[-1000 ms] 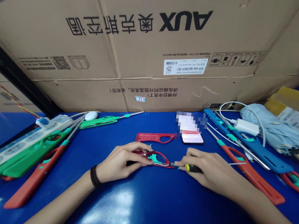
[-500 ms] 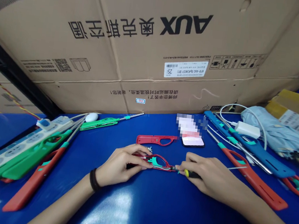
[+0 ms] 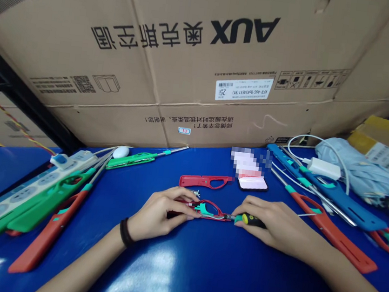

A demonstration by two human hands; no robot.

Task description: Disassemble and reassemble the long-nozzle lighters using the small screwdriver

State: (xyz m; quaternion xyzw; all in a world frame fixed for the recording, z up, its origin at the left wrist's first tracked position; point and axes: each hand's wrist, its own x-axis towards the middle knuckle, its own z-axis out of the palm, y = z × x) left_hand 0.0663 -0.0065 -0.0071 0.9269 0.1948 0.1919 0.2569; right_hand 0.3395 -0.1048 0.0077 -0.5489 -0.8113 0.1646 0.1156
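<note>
My left hand (image 3: 164, 210) is closed on the near end of an opened red gas lighter shell (image 3: 222, 214), pressing it to the blue table. A teal trigger (image 3: 204, 209) and a thin white wire lie inside the shell. My right hand (image 3: 270, 222) is at the lighter's nozzle end. Its thumb and fingers pinch a small green collar (image 3: 238, 218) beside the short metal tip. Tucked in the same hand is a screwdriver with a yellow and black handle (image 3: 252, 220); its thin shaft sticks out on the right. The matching red shell half (image 3: 204, 181) lies just behind.
Green and red lighters (image 3: 51, 230) lie on a power strip (image 3: 16, 193) at left. Another green lighter (image 3: 133, 160) is behind. A phone (image 3: 253, 182) lies at the back. Blue (image 3: 352, 206) and red lighters (image 3: 342, 238) are at right, beside a white charger (image 3: 324, 168). A large carton (image 3: 187, 84) stands behind.
My right fingers have shifted, so the green collar and more of the screwdriver handle now show at the lighter's nozzle end. My left hand keeps its hold. The view has moved slightly.
</note>
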